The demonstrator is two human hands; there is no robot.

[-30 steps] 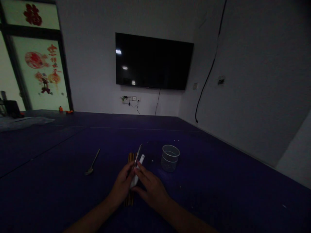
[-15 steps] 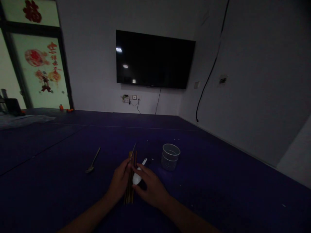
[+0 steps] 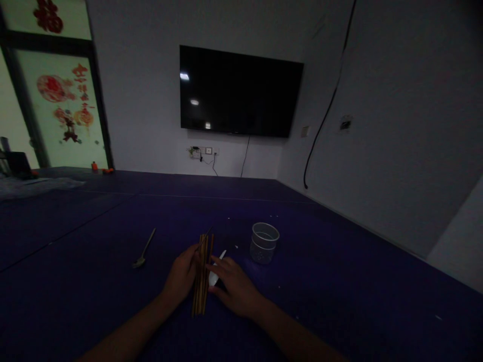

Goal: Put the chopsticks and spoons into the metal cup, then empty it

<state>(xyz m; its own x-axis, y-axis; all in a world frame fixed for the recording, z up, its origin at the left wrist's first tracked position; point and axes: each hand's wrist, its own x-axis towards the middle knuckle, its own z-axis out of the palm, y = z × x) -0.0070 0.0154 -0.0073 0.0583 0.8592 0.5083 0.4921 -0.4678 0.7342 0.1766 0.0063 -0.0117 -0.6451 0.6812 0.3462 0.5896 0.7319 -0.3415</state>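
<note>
The left hand [image 3: 182, 274] is partly curled, pinching a thin utensil [image 3: 204, 239] that pokes out past its fingertips. The right hand [image 3: 234, 285] is half closed, its thumb and fingers around a white spoon [image 3: 214, 277].

Beneath them a dark purple-blue surface [image 3: 332, 281], crossed by fine seams, runs back to grey walls [image 3: 143, 100] that meet in a corner. The room is dim. A wide black television [image 3: 241, 93] hangs on the back wall, reflecting a few lights; a pale door [image 3: 47, 120] with red decorations glows at left. A black cable [image 3: 328, 110] trails down the right wall.

On the surface, brown sticks [image 3: 201, 284] lie bundled between the hands, a metal cup [image 3: 263, 246] stands upright to their right, a metal spoon [image 3: 144, 253] lies well left, and tiny white scraps [image 3: 236, 247] are scattered about.
</note>
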